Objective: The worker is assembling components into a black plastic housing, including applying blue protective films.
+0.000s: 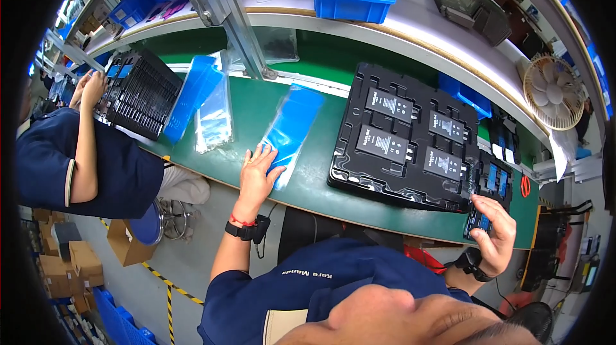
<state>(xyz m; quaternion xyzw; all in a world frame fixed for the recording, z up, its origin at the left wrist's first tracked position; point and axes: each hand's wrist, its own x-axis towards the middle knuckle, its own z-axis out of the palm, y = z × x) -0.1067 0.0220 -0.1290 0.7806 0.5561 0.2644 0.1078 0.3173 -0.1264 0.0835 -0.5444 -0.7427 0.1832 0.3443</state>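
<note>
My left hand (258, 175) lies with its fingers spread on the near end of a stack of blue film strips (294, 117) in clear plastic on the green bench. To the right sits a stack of black moulded trays (410, 98); the top one holds several flat black batteries (384, 142) with white print. At the near right corner of that stack is my right hand (493, 228), thumb and fingers apart. Its fingertips are close to the tray edge, and I cannot tell whether they touch it. Beside them is a second black tray (507, 186) with blue-faced pieces, partly behind the hand.
Another person (83, 152) works at a black tray stack (138, 88) on the left. More blue film (192, 95) and clear bags (215, 117) lie between us. Blue bins (351, 2) and a fan (553, 85) stand behind the bench; red-handled tool (525, 186) lies right.
</note>
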